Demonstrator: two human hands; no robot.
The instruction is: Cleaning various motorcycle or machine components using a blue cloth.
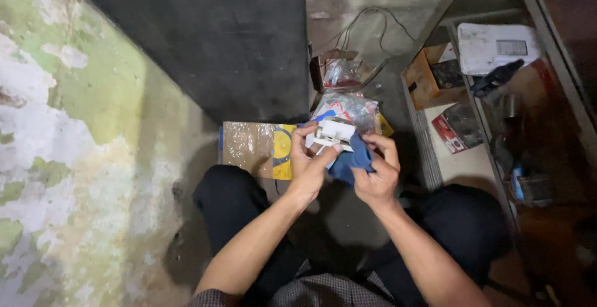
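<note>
A clear bag [351, 108] of small parts is lying behind my hands; an open carton [339, 71] is holding more packets. I am gripping a white plastic part [331, 134] in my left hand [308, 164], fingers closed on it, its long axis running left-right. My right hand [376, 173] is clutching a blue cloth [349, 164] just beneath it.
</note>
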